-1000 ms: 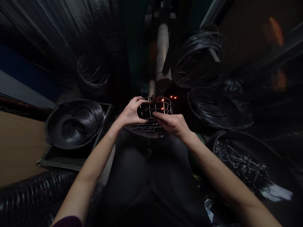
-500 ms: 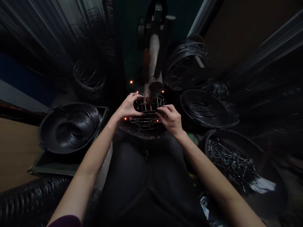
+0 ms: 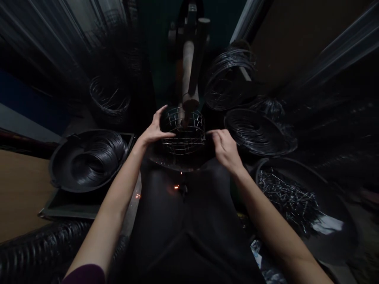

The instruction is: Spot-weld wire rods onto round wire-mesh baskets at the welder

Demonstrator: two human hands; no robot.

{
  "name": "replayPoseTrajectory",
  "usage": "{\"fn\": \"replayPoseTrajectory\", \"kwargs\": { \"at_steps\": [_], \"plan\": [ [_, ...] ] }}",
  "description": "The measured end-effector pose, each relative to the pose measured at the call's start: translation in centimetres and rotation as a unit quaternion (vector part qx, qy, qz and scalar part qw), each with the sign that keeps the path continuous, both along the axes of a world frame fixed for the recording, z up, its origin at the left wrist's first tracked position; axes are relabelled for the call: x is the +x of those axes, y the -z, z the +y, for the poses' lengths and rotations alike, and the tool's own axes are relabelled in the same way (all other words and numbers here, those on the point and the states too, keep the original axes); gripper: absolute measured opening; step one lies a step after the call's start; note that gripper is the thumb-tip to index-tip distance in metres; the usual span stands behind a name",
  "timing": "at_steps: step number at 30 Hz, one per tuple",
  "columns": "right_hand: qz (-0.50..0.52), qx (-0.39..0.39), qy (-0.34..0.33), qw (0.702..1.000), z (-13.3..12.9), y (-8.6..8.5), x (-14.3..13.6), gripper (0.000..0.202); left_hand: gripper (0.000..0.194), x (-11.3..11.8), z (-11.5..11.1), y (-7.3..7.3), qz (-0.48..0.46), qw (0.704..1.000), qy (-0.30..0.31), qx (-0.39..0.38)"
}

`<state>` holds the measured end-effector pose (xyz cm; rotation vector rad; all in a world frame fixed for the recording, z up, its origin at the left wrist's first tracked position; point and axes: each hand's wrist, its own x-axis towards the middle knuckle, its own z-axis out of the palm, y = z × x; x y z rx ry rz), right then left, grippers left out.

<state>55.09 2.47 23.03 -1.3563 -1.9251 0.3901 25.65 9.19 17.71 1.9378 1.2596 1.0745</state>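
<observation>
A round wire cage [image 3: 185, 141] sits at the lower end of a machine with thick cylindrical arms [image 3: 189, 71]. At the cage's left side is my left hand [image 3: 154, 128], thumb and fingers spread wide, the thumb reaching over the wires. My right hand [image 3: 226, 148] is off the cage's right side, fingers drawn together; whether something small is between the fingertips cannot be made out. Small orange sparks [image 3: 177, 187] glow in front of my dark-clothed lap.
To the left, a black basin [image 3: 63, 173] holds coiled wire rings. On the right are a basin of wire coils [image 3: 251, 132], a hanging wire bundle [image 3: 227, 63] and a large basin [image 3: 334, 205] with short metal pieces and a white paper [image 3: 328, 224].
My left hand has spread its fingers and shifted slightly left. My right hand has pulled away from the cage to the right. The sparks have moved from around the cage down toward my lap.
</observation>
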Motion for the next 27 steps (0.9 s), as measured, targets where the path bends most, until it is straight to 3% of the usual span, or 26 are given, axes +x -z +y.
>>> {"fn": "replayPoseTrajectory", "kwargs": {
  "at_steps": [3, 6, 8, 10, 12, 14, 17, 21, 24, 27],
  "plan": [
    [-0.049, -0.07, -0.028, 0.996, -4.7, 0.7, 3.4, 0.045, 0.135, -1.1, -1.4, 3.8, -0.072, 0.994, -0.018, -0.084],
    [-0.095, -0.201, -0.072, 0.972, -8.8, 4.0, 6.1, 0.044, 0.138, -1.1, -1.9, 6.7, -0.181, 0.973, -0.047, -0.133],
    [-0.101, -0.28, -0.109, 0.948, -10.8, 6.9, 7.4, 0.039, 0.139, -0.8, -1.9, 7.5, -0.238, 0.961, -0.073, -0.124],
    [-0.084, -0.323, -0.131, 0.933, -12.0, 9.3, 8.6, 0.034, 0.136, -0.7, -2.1, 7.3, -0.255, 0.957, -0.092, -0.101],
    [-0.036, -0.348, -0.123, 0.929, -12.3, 10.1, 9.2, 0.034, 0.13, -0.9, -2.8, 6.4, -0.236, 0.965, -0.094, -0.068],
    [0.02, -0.36, -0.085, 0.929, -11.8, 8.9, 8.7, 0.039, 0.124, -1.2, -4.0, 5.1, -0.193, 0.978, -0.078, -0.026],
    [0.086, -0.321, -0.059, 0.941, -9.8, 4.4, 5.5, 0.052, 0.112, -1.1, -6.3, 2.8, -0.115, 0.991, -0.05, 0.052],
    [0.077, -0.316, -0.165, 0.931, -5.5, -1.5, -0.5, 0.034, 0.083, 0.5, -8.6, -0.2, 0.025, 0.992, -0.031, 0.122],
    [0.008, -0.309, -0.179, 0.934, -2.4, -2.9, -3.8, 0.023, 0.069, 1.9, -9.3, -1.7, 0.124, 0.984, -0.022, 0.125],
    [-0.154, -0.198, -0.149, 0.956, -1.5, -2.5, -5.0, 0.021, 0.063, 2.9, -9.3, -2.3, 0.168, 0.979, -0.02, 0.113]
  ]
}}
